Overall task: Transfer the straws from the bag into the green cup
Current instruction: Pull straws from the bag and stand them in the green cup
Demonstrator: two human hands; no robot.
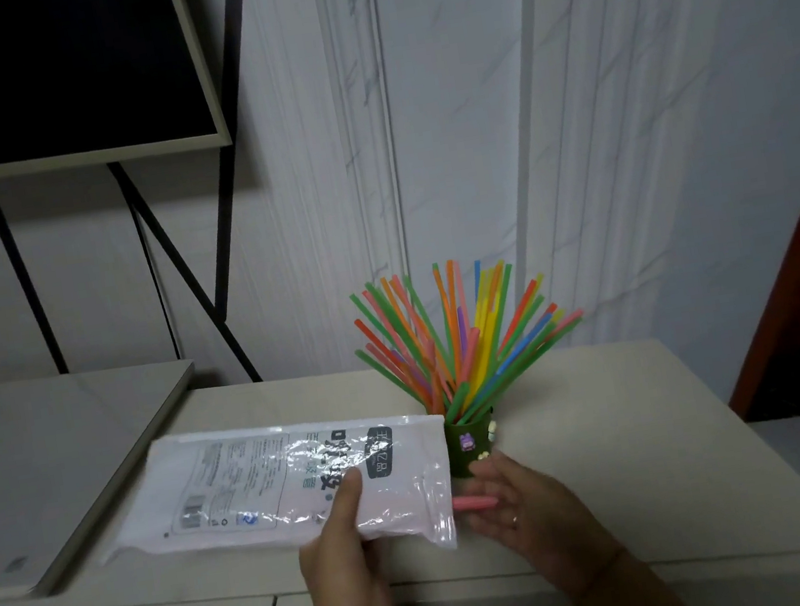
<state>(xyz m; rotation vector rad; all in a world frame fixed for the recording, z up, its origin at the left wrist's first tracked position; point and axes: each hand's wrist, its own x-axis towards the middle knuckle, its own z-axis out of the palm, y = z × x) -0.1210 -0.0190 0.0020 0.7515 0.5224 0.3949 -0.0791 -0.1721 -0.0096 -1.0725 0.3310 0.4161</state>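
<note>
A white plastic bag (279,481) with printed labels is held level above the cabinet top; my left hand (342,534) grips its near edge, thumb on top. A pink straw (474,502) sticks out of the bag's open right end, and my right hand (520,497) pinches it there. Just behind stands the green cup (471,442) with small stickers, partly hidden by the bag's corner. Several colourful straws (460,335) fan out of the cup.
The beige cabinet top (588,430) carries the cup. A lower grey surface (47,459) lies to the left. A dark screen on a black metal stand (42,76) is at the upper left. The white wall panel is close behind the cup.
</note>
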